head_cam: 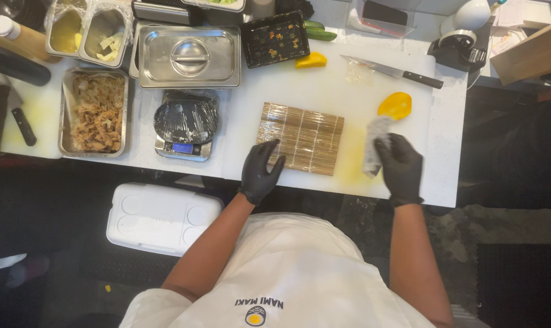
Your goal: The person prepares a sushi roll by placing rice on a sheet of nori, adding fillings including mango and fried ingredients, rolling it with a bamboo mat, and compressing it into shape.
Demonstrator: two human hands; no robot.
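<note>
Resting spread on the bamboo mat [301,137], left hand [260,171]; right hand [400,167] grips a cloth [374,141].

My left hand [261,171] is gloved in black, palm down, fingers spread and pointing away from me, the bare forearm angling in from my body. My right hand [400,167], gloved too, lies further out, its fingers curled closed, the forearm running nearly straight ahead.
</note>
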